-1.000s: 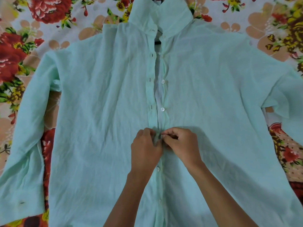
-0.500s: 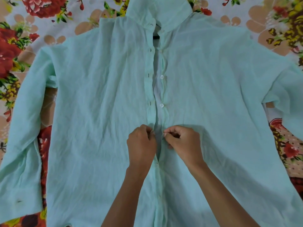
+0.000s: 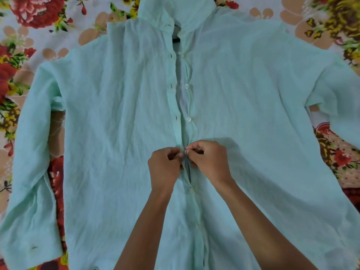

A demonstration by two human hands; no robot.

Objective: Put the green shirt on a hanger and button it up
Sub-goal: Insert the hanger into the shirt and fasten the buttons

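Since the earlier frame a button [image 3: 185, 152] has come into view between both hands, left hand [image 3: 165, 168] pinching the placket, right hand [image 3: 209, 162] pinching the button, green shirt [image 3: 116, 123] flat on the floral bedsheet [image 3: 29, 26].

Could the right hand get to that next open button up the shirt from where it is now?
Probably yes. The right hand is pinching a button at the placket, and the next open button lies bare just above it on the shirt, with nothing over it. It would have to let go first.
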